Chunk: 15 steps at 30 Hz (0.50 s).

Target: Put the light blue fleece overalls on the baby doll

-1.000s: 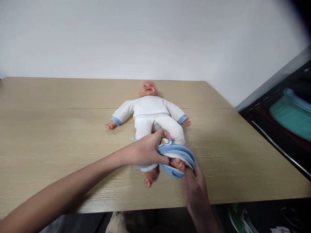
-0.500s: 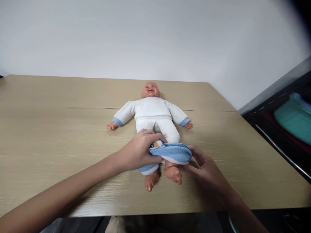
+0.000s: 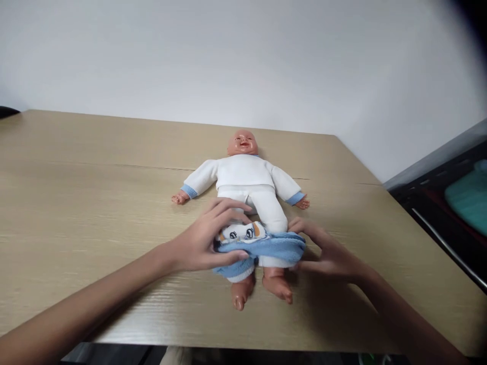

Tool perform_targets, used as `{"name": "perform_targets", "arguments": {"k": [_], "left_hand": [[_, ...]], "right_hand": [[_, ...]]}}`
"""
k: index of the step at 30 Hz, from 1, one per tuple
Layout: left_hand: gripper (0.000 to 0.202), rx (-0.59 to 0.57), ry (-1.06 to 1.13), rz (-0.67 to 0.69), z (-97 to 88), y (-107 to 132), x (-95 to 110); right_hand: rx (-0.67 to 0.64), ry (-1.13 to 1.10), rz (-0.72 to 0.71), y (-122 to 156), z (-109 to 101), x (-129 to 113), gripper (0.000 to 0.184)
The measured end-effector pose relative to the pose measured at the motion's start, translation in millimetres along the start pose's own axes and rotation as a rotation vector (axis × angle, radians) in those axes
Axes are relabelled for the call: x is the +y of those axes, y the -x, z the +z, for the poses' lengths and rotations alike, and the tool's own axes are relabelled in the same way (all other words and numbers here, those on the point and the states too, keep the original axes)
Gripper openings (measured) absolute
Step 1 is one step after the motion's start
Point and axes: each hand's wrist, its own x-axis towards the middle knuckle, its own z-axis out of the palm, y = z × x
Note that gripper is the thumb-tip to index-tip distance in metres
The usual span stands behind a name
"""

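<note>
A baby doll (image 3: 245, 172) in a white body with blue cuffs lies on its back, its head away from me and its bare feet toward me. Bunched around its lower legs are blue and white doll pants (image 3: 266, 248), with a printed face of two eyes and orange patches. My left hand (image 3: 213, 235) grips the pants at their left side, thumb in front and fingers over the top. At the right side, my right hand (image 3: 319, 248) holds their edge between thumb and fingers; part of that grip is hidden behind the cloth.
The doll lies on a light wooden table (image 3: 95, 213) with a seam across it, against a pale wall (image 3: 228, 61). To the right, beyond the table edge, is a dark open case or bag (image 3: 426, 203) with a teal thing (image 3: 467, 197) in it.
The pants have spread wider across both legs, showing the printed eyes. My left hand has shifted left on the cloth. The right leg's white cuff now shows. The view has shifted slightly.
</note>
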Motion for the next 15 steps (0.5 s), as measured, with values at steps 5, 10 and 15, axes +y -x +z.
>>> {"name": "perform_targets", "arguments": {"k": [5, 10, 15], "left_hand": [[0.044, 0.017, 0.06, -0.088, -9.0, 25.7, -20.6], [0.02, 0.035, 0.214, -0.116, -7.6, 22.2, -27.6], [0.022, 0.268, 0.561, -0.218, 2.1, 10.4, -41.7]], "right_hand": [[0.089, -0.013, -0.104, 3.8, 1.9, 7.0, 0.019], [0.195, -0.154, -0.104, -20.7, 8.1, 13.7, 0.013], [0.346, -0.454, 0.141, -55.6, 22.3, 19.0, 0.033]]}}
